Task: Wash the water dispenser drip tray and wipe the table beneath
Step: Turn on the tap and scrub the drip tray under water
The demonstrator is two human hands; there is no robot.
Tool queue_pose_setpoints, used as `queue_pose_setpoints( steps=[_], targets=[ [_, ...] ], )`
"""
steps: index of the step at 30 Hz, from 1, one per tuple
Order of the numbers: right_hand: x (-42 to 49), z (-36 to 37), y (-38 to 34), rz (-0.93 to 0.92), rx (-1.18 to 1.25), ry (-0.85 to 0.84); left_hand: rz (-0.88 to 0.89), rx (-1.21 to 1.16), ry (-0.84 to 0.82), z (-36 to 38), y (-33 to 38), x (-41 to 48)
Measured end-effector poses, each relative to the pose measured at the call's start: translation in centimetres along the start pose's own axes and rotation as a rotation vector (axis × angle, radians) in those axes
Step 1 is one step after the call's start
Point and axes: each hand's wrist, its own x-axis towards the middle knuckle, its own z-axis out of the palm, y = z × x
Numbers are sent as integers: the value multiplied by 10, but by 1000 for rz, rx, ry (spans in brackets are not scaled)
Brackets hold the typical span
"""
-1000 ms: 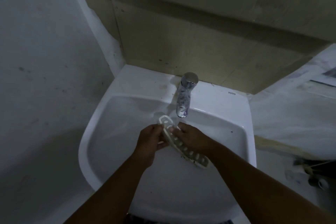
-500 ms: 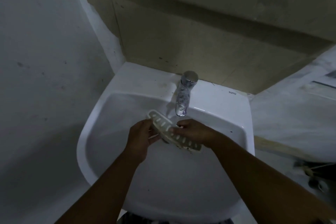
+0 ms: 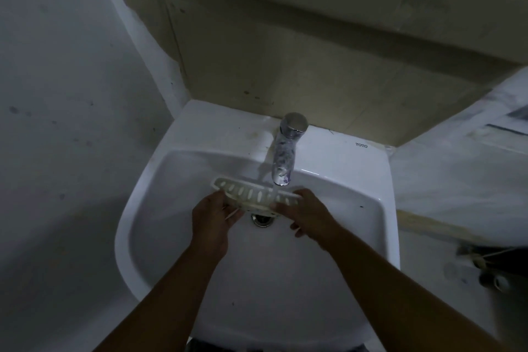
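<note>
A cream slotted drip tray lies almost level over the white sink basin, right under the chrome faucet. A thin stream of water falls from the spout onto the tray's right half. My left hand holds the tray's left part from below, fingers curled around its near edge. My right hand grips the tray's right end. The drain shows just below the tray, between my hands.
The sink is fixed in a corner: a grey wall on the left, a beige tiled wall behind. To the right, a pale surface and some dim pipe fittings sit low near the floor.
The tray has swung from a steep diagonal to nearly level and shifted left under the spout. Both hands moved apart toward its ends, uncovering the drain.
</note>
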Motion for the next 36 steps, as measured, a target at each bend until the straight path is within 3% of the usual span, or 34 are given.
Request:
queue_pose_setpoints(
  steps=[3, 8, 15, 21, 28, 33, 36],
  targets=[
    [-1, 8, 17, -81, 141, 51, 21, -12, 20, 1, -2, 2],
    [-4, -1, 26, -19, 601, -123, 2, -25, 36, -7, -1, 4],
    [2, 29, 20, 18, 324, 221, 1, -5, 46, 10, -18, -6],
    [1, 5, 23, -119, 502, 104, -55, -48, 35, 4, -12, -1],
    [0, 0, 23, -103, 558, 173, -62, 58, -15, 17, -23, -8],
    [-1, -2, 26, -156, 362, 285, -126, 83, -12, 22, -21, -3],
    [-2, 3, 31, -284, -166, 451, -143, 82, -24, 25, -17, -7]
  ],
)
